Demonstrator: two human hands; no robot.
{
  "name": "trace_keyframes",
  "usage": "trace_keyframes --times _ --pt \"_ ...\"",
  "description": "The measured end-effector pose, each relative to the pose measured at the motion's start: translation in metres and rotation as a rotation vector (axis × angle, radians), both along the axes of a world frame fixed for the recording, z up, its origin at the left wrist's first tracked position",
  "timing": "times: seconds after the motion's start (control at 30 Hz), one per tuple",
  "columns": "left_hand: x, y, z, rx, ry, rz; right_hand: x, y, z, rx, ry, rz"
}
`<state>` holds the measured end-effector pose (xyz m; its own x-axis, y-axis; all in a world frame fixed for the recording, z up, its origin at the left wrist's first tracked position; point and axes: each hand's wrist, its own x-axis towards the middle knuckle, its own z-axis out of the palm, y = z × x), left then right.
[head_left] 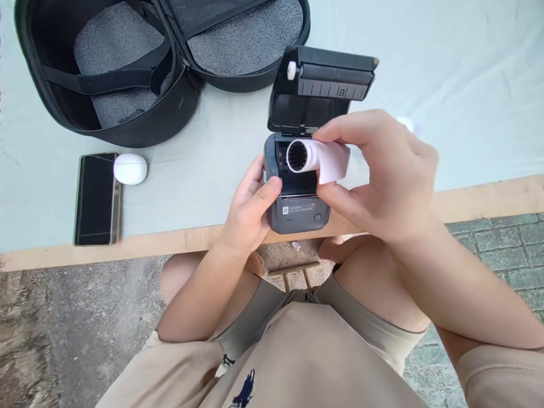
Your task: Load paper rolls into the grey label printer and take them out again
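A small dark grey label printer (297,215) stands at the table's front edge with its black lid (325,85) tipped up and back. My left hand (253,207) grips the printer's left side, thumb on the rim of its paper bay. Between the thumb and fingers of my right hand (378,170) is a roll of white paper (312,156), its hollow ribbed core facing left. The roll is over the bay, with a loose flap of paper hanging down at its right. Whether the roll touches the bay cannot be made out.
An open black zip case (140,127) with grey foam lining lies at the back left. A phone (97,198) and a white earbud case (130,169) lie on the pale tablecloth (425,68) at left. A small white object (406,123) is partly hidden behind my right hand.
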<state>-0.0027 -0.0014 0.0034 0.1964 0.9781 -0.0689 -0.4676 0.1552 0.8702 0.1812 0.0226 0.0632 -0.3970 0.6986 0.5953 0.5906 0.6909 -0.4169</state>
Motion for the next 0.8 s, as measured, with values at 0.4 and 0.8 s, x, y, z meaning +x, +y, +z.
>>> trace_keyframes --times 0.4,0.8 --pt "0.0 -0.002 0.002 -0.022 -0.014 0.018 0.0 0.0 -0.016 0.108 -0.015 0.076" --pt "-0.006 0.002 -0.01 0.028 0.078 -0.059 0.021 -0.003 -0.025 -0.093 0.15 0.059"
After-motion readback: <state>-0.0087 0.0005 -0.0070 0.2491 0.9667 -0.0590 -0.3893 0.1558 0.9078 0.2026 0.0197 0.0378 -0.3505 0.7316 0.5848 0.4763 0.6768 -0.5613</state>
